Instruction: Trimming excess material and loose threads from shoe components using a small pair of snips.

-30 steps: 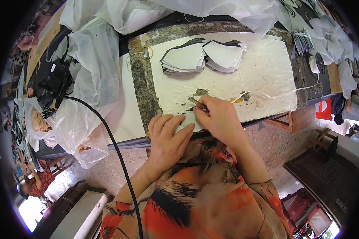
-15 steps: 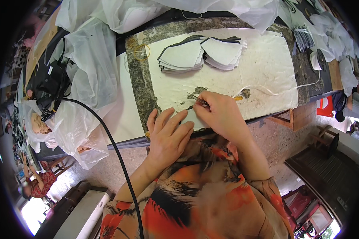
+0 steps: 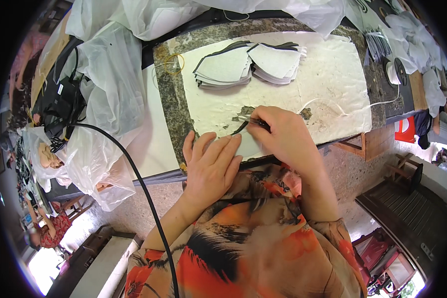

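Observation:
My left hand lies with fingers stretched out over a pale, black-edged flat piece, at the near edge of the white work sheet. My right hand is closed round a small two-pronged metal tool with a dark end, either scissors or tweezers; the grip hides which. Its tips point left, just above the piece's black edge. A narrow white tape runs from a spool at the right towards my right hand. Two fanned stacks of similar black-edged pieces lie farther back.
Clear plastic bags line the left and far sides. A black cable hangs across the left front. A yellow rubber band lies near the sheet's left corner. A person in red sits far left, and a wooden bench stands at the right.
My right hand has shifted slightly right and up, with the tool now turned more level. The black edge of the piece shows more between my hands. My left hand stays nearly in place.

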`<control>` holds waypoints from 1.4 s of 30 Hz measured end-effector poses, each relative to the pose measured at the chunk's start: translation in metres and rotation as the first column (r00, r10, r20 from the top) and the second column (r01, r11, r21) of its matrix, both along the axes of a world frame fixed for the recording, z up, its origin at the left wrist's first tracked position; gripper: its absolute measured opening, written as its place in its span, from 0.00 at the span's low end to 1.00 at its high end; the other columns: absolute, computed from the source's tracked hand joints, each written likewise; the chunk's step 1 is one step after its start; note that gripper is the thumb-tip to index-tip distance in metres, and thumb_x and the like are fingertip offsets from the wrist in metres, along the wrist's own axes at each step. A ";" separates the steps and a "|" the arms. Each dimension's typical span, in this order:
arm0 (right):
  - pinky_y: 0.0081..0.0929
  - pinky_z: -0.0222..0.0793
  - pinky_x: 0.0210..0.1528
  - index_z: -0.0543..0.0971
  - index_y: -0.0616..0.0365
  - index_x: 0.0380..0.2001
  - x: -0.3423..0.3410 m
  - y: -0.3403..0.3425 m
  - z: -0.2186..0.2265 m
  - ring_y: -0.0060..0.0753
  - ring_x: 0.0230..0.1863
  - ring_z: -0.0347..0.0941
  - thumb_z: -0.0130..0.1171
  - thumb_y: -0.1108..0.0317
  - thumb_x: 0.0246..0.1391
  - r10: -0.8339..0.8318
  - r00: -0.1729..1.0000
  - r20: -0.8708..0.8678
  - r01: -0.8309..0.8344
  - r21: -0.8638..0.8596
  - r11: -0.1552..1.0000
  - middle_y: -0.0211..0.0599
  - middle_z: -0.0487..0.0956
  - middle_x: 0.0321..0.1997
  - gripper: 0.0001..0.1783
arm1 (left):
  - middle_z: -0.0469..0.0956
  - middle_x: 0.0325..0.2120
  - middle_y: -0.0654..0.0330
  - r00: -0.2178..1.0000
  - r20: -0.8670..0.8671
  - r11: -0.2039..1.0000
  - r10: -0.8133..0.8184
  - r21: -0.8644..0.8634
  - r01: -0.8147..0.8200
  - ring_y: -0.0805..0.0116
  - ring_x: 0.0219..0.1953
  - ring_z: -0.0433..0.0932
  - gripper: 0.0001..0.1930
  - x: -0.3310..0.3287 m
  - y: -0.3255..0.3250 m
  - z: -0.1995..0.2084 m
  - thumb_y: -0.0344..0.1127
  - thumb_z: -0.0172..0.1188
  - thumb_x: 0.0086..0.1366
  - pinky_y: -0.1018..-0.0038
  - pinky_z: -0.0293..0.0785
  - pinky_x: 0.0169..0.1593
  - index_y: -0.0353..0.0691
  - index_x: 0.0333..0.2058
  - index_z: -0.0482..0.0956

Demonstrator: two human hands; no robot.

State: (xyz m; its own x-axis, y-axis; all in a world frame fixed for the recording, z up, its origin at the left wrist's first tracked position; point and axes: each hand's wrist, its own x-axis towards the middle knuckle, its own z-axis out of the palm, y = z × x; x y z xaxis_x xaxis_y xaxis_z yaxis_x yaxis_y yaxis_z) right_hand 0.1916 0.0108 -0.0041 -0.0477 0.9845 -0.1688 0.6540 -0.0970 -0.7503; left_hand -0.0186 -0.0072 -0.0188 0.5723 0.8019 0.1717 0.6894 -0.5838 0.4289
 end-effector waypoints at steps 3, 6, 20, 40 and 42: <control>0.47 0.73 0.39 0.77 0.59 0.34 0.006 0.002 -0.001 0.57 0.37 0.77 0.61 0.63 0.57 0.059 0.998 0.029 -0.060 0.065 0.996 0.49 0.80 0.34 0.10 | 0.78 0.46 0.64 1.000 0.004 1.000 0.008 0.003 -0.008 0.57 0.54 0.70 0.21 0.002 0.001 0.001 0.40 0.67 0.61 0.50 0.53 0.68 0.45 0.53 0.82; 0.48 0.72 0.39 0.76 0.59 0.35 0.008 0.005 -0.001 0.57 0.37 0.77 0.60 0.63 0.59 0.060 0.996 0.069 -0.065 0.087 0.994 0.49 0.79 0.34 0.10 | 0.78 0.45 0.64 1.000 0.011 1.000 0.013 0.005 -0.013 0.58 0.53 0.71 0.20 0.005 0.002 0.001 0.40 0.68 0.61 0.50 0.54 0.68 0.45 0.52 0.82; 0.45 0.71 0.39 0.75 0.60 0.34 0.010 0.009 -0.007 0.55 0.37 0.76 0.62 0.62 0.59 -0.034 0.998 0.061 0.027 0.097 0.995 0.46 0.79 0.34 0.12 | 0.77 0.40 0.62 1.000 -0.030 1.000 0.006 -0.021 -0.006 0.58 0.50 0.71 0.21 0.014 0.006 0.012 0.38 0.67 0.61 0.50 0.55 0.67 0.45 0.53 0.82; 0.46 0.72 0.42 0.78 0.59 0.38 0.025 -0.009 0.004 0.55 0.40 0.78 0.61 0.56 0.59 -0.137 0.991 0.005 0.137 -0.050 0.989 0.49 0.80 0.35 0.16 | 0.70 0.43 0.61 0.999 -0.036 0.999 -0.035 -0.018 0.035 0.57 0.52 0.67 0.23 0.004 -0.010 -0.002 0.37 0.64 0.61 0.44 0.50 0.69 0.46 0.57 0.80; 0.46 0.71 0.42 0.78 0.61 0.40 0.028 -0.013 0.015 0.57 0.39 0.78 0.60 0.52 0.59 -0.148 0.983 -0.110 0.130 -0.153 0.980 0.51 0.82 0.35 0.21 | 0.70 0.43 0.61 0.998 -0.042 0.998 -0.042 0.041 0.043 0.58 0.53 0.67 0.23 -0.002 -0.020 -0.012 0.37 0.64 0.61 0.45 0.50 0.70 0.47 0.57 0.80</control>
State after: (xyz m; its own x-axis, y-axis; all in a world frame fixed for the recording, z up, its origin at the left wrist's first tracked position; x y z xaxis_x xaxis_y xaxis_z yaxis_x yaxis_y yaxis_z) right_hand 0.2199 -0.0025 0.0104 0.0593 0.9484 -0.3114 0.5327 -0.2938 -0.7937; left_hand -0.0203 -0.0274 -0.0306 0.6130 0.7693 0.1802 0.6800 -0.6298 0.3756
